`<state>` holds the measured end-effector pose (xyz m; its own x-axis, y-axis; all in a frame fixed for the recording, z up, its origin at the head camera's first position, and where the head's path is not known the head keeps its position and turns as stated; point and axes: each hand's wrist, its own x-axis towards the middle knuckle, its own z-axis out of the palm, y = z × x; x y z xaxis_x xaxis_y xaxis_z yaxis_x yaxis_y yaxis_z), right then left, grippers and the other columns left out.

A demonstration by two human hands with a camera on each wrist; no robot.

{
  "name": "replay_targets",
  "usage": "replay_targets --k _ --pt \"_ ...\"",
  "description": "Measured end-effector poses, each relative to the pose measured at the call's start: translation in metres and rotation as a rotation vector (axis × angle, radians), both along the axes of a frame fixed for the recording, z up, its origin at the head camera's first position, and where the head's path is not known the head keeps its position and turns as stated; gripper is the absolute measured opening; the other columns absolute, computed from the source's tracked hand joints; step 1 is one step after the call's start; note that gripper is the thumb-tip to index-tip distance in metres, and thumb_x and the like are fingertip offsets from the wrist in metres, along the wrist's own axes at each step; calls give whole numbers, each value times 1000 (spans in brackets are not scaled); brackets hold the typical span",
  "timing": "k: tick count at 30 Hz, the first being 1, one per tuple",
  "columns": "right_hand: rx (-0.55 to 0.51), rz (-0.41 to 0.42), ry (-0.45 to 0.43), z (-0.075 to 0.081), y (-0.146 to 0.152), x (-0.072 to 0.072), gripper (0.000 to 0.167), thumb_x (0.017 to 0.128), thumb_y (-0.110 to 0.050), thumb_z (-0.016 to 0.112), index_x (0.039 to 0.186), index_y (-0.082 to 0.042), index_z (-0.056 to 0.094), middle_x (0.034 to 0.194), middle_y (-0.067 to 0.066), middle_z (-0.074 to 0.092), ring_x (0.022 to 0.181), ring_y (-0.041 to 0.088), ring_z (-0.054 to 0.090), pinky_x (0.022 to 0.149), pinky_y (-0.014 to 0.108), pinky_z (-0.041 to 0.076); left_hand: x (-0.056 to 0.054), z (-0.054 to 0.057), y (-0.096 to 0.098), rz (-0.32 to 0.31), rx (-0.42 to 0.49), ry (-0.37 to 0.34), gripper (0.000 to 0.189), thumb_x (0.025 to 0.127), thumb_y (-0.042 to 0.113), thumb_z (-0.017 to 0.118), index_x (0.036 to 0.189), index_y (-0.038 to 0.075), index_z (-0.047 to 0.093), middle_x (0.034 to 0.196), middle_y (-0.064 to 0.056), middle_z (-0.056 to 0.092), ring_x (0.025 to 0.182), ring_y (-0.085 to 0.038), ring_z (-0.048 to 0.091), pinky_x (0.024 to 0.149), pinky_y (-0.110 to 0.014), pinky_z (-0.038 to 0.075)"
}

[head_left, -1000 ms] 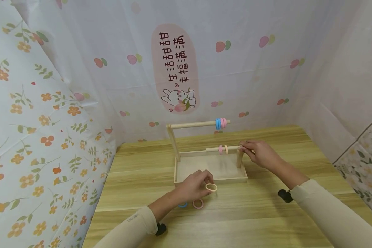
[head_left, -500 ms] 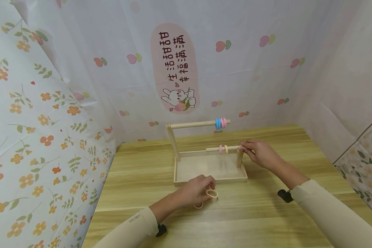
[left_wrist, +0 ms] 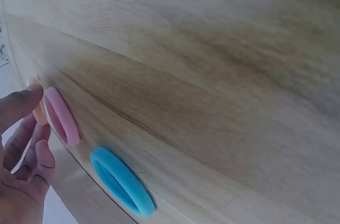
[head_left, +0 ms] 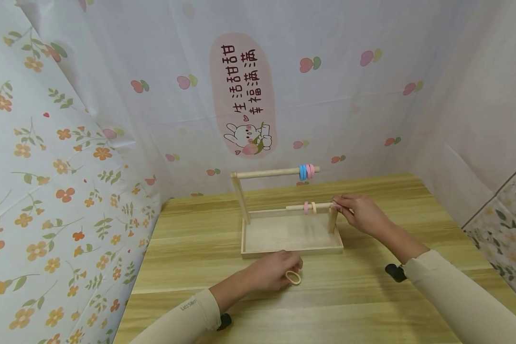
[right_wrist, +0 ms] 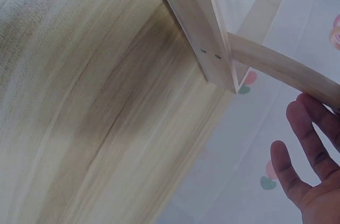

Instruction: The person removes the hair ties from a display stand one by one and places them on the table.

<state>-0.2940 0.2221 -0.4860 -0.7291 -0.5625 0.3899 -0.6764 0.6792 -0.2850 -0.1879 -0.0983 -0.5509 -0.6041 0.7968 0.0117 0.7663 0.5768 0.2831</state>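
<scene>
My left hand (head_left: 275,270) pinches a pale orange hair tie (left_wrist: 41,113) between thumb and fingers, low over the table. Beside it on the wood lie a pink hair tie (left_wrist: 66,113) and a blue hair tie (left_wrist: 127,179); in the head view the left hand hides both. My right hand (head_left: 361,213) grips the top of the short post (head_left: 333,222) of a wooden rack, where the lower rod (head_left: 294,207) begins. That rod carries a pink hair tie (head_left: 306,207) and a yellow hair tie (head_left: 314,207).
The rack's upper rod (head_left: 266,173) bears blue hair ties (head_left: 302,172) and pink hair ties (head_left: 310,171) near its free end. Its base is a shallow tray (head_left: 292,253). A printed curtain (head_left: 348,119) hangs behind the wooden table (head_left: 189,258).
My left hand has come down toward the table with the pale orange hair tie, covering the loose pink and blue hair ties in the head view. The right hand stays on the post.
</scene>
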Motion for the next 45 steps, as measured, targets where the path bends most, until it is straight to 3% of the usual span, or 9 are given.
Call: replay_targets --k 4,12,21,26,32,40,45 --pt "-2 6 17 0 0 0 30 98 -1 81 126 11 78 122 30 79 105 47 80 86 58 67 1 -1 0 -24 -51 43 30 105 25 80 130 22 63 123 8 74 119 -8 70 107 -21 56" --pt "-4 7 21 -1 0 0 29 98 0 80 125 12 78 122 30 79 106 48 80 86 58 67 1 -1 0 -42 -71 49 31 105 23 81 131 24 64 127 9 74 123 -8 69 108 -20 55" --pt "-1 5 9 -1 0 0 29 99 0 80 126 12 78 122 30 79 106 48 80 86 58 67 3 5 -2 -38 -75 1 48 97 28 89 139 26 66 131 5 72 129 -10 67 112 -22 55" --pt "-6 2 -2 0 0 0 30 100 -1 79 126 12 77 122 30 79 106 47 80 86 58 67 0 8 -4 -23 -66 -45 50 100 38 85 144 24 66 130 5 72 122 -8 68 107 -20 56" --pt "4 0 -7 -1 -1 -1 30 100 0 79 126 13 77 123 31 79 107 48 79 86 58 67 -7 14 -7 59 76 -161 40 111 39 69 146 19 65 133 3 72 119 -10 70 100 -18 57" --pt "2 14 9 -2 0 -2 28 98 2 79 124 13 78 122 31 79 107 49 79 87 59 67 -13 19 -12 245 357 -176 38 113 33 67 144 10 66 136 -8 73 118 -22 77 98 -23 62" --pt "9 9 11 -1 1 -2 29 99 2 79 125 13 77 122 31 79 107 49 79 87 59 66 -19 21 -14 335 437 -146 37 113 31 68 142 8 67 136 -9 73 117 -25 77 100 -31 65"
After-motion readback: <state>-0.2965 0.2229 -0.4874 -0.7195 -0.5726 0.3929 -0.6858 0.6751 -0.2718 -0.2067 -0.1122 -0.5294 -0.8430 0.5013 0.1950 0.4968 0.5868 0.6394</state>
